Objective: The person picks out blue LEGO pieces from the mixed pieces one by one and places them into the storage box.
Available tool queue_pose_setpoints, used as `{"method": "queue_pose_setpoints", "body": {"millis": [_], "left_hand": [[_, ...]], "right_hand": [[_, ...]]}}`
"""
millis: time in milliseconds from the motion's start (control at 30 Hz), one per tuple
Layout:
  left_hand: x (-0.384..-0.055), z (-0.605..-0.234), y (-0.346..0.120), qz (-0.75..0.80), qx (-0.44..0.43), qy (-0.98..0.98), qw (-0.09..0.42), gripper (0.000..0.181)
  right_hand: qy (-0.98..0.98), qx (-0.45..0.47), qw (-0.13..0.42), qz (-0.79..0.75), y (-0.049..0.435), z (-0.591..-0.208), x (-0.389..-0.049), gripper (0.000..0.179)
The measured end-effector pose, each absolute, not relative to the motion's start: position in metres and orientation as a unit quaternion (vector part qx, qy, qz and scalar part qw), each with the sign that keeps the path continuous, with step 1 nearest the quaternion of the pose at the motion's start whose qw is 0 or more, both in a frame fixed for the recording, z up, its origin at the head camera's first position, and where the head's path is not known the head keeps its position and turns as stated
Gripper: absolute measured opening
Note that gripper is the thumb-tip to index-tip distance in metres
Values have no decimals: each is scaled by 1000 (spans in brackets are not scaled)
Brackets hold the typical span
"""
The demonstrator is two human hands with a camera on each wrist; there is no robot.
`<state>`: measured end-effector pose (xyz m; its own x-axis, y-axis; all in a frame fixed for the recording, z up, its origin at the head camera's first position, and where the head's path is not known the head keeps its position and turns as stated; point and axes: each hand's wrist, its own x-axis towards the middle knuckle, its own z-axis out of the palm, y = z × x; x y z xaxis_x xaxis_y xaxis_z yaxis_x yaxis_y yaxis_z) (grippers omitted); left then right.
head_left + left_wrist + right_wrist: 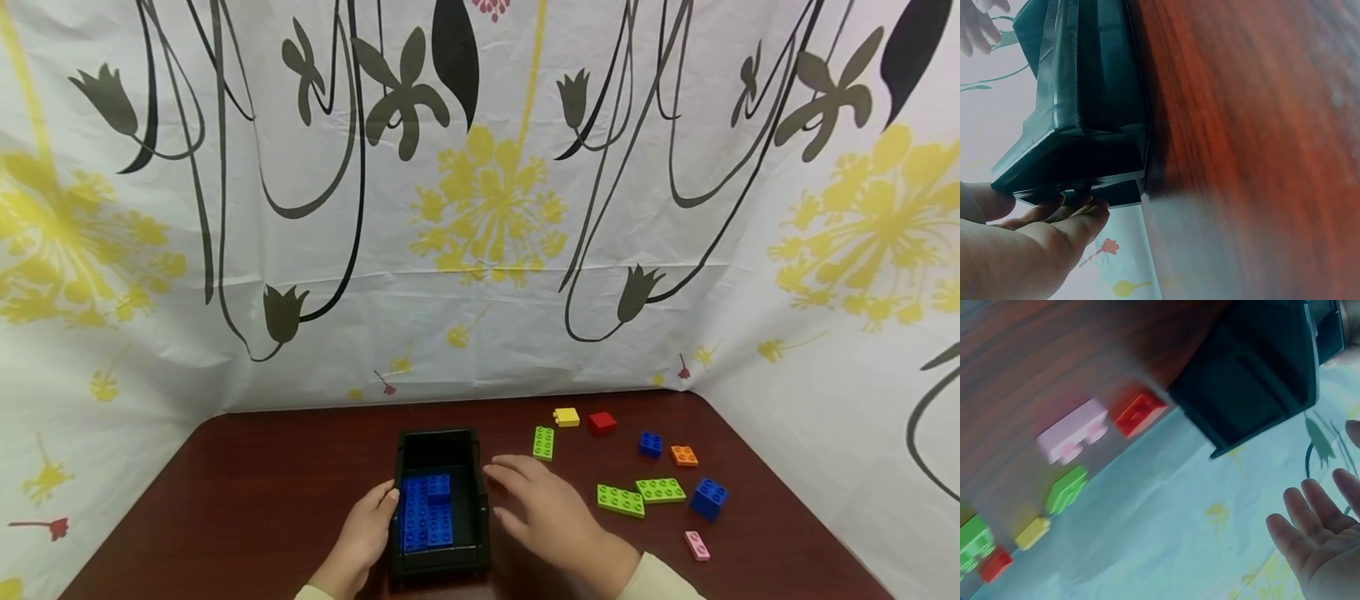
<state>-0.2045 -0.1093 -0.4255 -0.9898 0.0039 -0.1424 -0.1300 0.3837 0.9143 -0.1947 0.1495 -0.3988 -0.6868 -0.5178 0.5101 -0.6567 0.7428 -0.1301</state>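
Observation:
A black open-topped bin (441, 562) stands on the table, with several blue toy bricks (427, 521) lined up along its left side. My left hand (363, 533) grips the bin's left wall, thumb at the rim; in the left wrist view that hand (1041, 240) has its fingers against the outer side. My right hand (551, 512) hovers just right of the bin, fingers extended and holding nothing. In the right wrist view the right hand (1329, 544) shows its fingers spread, apart from the black bin (1247, 394).
Loose bricks lie right of the bin: yellow (567, 417), red (602, 423), orange (684, 456), pink (697, 546), several lime green (620, 500), a small blue one (650, 443) and a taller blue one (708, 498). A patterned cloth (480, 333) surrounds the dark wooden table (262, 500).

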Motion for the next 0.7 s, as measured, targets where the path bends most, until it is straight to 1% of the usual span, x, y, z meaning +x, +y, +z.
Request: {"method": "queue_pose_setpoints", "body": {"millis": [400,700], "left_hand": [[-206,-427,-109,550,-47,831,68,54],[-206,-427,-108,547,-45,833,67,55]], "right_hand": [[-918,282,215,178,182,-407,-186,49],[-938,219,200,181,203,-410,-181,47]]}}
